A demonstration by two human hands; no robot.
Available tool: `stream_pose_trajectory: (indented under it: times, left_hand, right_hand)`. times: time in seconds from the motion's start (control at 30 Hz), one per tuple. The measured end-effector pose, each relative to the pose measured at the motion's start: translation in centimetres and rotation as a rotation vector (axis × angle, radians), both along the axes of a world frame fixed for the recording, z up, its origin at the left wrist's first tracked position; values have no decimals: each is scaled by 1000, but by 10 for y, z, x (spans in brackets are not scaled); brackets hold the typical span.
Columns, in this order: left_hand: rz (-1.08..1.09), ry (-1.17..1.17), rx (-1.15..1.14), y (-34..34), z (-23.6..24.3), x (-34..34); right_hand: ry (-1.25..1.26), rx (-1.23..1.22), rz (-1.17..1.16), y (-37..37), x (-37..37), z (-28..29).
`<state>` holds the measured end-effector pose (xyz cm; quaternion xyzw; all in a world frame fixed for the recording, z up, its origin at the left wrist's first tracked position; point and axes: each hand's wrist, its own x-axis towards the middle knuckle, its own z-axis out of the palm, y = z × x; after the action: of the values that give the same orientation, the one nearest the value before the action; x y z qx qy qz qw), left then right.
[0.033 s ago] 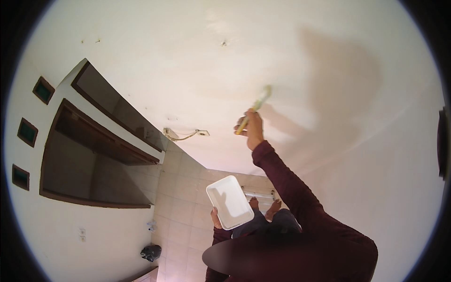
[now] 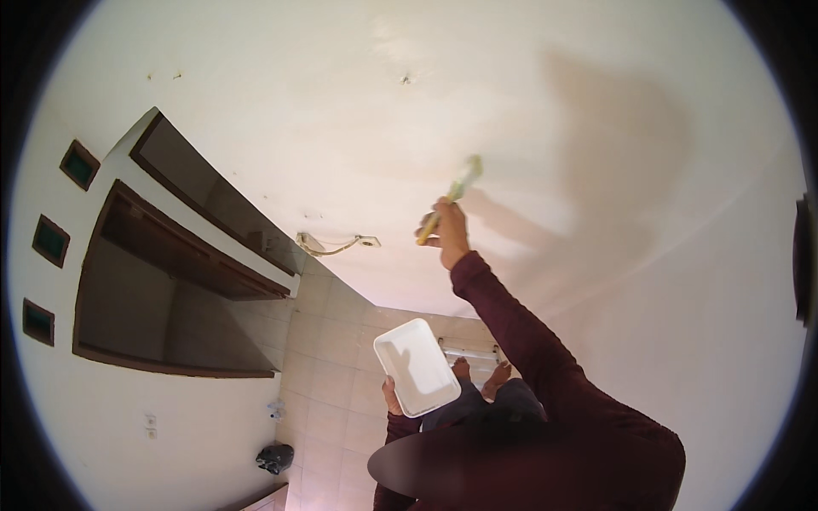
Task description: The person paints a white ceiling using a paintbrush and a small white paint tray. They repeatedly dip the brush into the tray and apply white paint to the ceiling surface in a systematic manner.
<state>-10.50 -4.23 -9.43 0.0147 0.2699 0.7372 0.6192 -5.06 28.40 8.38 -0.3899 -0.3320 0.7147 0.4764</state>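
Note:
A paintbrush (image 2: 463, 183) with a yellowish handle is gripped in my right hand (image 2: 452, 232), which is raised in front of the pale wall (image 2: 341, 136). The brush tilts up and to the right; its head is smeared by motion and lies at or very near the wall surface. Lower down, my left hand (image 2: 391, 395) holds a white rectangular tray (image 2: 382, 351) by its left edge. White paint-like stuff covers part of the tray's bottom, and a shadow falls across it. Most of the left hand's fingers are hidden under the tray.
Bare feet (image 2: 496, 381) stand by a metal-looking rung (image 2: 469, 351) above the tiled floor (image 2: 324, 358). A wall fitting with a cable (image 2: 336, 247) sits left of my right hand. Brown-framed openings (image 2: 179, 281) fill the left side. A black bag (image 2: 274, 458) lies on the floor.
My right hand and the paintbrush have shifted a little to the left along the wall. The tray and my left hand have stayed put.

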Motion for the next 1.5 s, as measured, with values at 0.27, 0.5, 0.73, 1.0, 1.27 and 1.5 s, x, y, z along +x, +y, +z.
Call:
stream_pose_trajectory:
  times: [0.27,0.5,0.73,1.0,1.27,1.5]
  left_hand:
    - [1,32,76,10,61,12]
    - [-85,39,97,10,49,6]
    - [-12,23,10,4,19,6]
    - [-25,48,-3,0,11,2]
    - [-143,87,150,22,82,13]
    - [-110,52,128,24,80,16]
  right_hand:
    - [-96,-43,437,16,-68,-9]
    - [-27,-5,344,35,26,-27]
    - [56,-57,-15,6,106,-20]
    - [40,-32,-105,2,33,-39]
    - [-63,-39,346,14,-52,-23]
    - [-64,-63,420,40,11,-38]
